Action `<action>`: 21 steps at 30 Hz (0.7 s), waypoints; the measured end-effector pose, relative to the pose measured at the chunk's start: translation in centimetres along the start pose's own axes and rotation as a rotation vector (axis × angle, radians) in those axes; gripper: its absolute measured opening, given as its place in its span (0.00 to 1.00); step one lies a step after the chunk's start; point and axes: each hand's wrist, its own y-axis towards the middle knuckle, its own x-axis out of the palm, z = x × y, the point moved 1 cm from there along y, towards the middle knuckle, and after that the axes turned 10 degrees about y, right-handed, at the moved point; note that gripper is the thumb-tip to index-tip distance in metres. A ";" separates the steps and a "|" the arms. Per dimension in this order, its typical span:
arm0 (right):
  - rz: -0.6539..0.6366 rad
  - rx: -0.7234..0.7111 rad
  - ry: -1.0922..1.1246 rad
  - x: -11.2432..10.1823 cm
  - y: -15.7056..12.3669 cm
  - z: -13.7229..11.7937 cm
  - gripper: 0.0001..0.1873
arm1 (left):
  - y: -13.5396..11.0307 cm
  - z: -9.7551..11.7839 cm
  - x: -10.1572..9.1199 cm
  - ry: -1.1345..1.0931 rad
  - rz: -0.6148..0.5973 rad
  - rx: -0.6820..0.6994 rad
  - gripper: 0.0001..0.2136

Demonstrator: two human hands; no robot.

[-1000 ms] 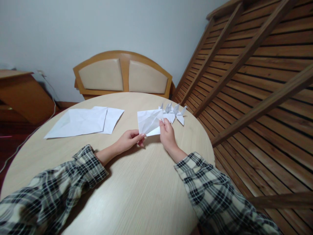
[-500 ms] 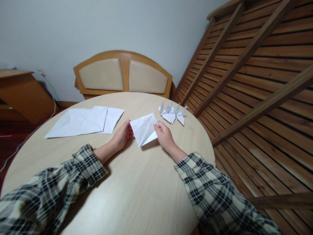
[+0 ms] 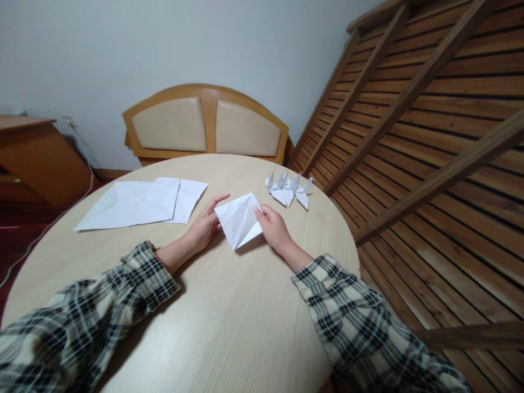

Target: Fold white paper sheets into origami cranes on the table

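Observation:
A folded square of white paper [image 3: 238, 219], creased down its middle, is tilted just above the table between my hands. My right hand [image 3: 275, 226] pinches its right corner, thumb on top and the other fingers hidden underneath. Beside the paper's left corner is my left hand [image 3: 206, 225], its index finger stretched out and its fingers apart. Some of its lower fingertips reach the paper's left edge; whether they bear any of it I cannot tell.
Several folded paper cranes [image 3: 289, 190] stand in a row at the round table's [image 3: 229, 327] far right. White paper sheets [image 3: 135, 202] lie overlapping on the left. A wooden headboard [image 3: 210, 120] stands behind, and a slatted wooden frame [image 3: 409, 142] leans at the right.
My left fingers have loosened from the paper's left corner, the index finger now extended. The paper has shifted slightly left and toward me, still in my right hand.

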 end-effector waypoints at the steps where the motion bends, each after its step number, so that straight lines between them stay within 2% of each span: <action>1: -0.003 0.001 0.000 0.0 0.0 0.0 0.17 | -0.1 0.0 0.0 0.005 0.014 0.017 0.24; 9: 0.033 0.001 -0.058 -0.1 0.0 0.1 0.18 | -0.4 0.3 0.5 0.127 0.029 0.124 0.20; 16: 0.146 -0.032 -0.069 -0.3 0.1 0.1 0.20 | -0.7 0.2 0.6 0.231 -0.058 0.045 0.12; 21: 0.202 -0.025 -0.032 -0.4 0.1 0.0 0.18 | -0.9 0.3 0.9 0.308 -0.077 0.086 0.12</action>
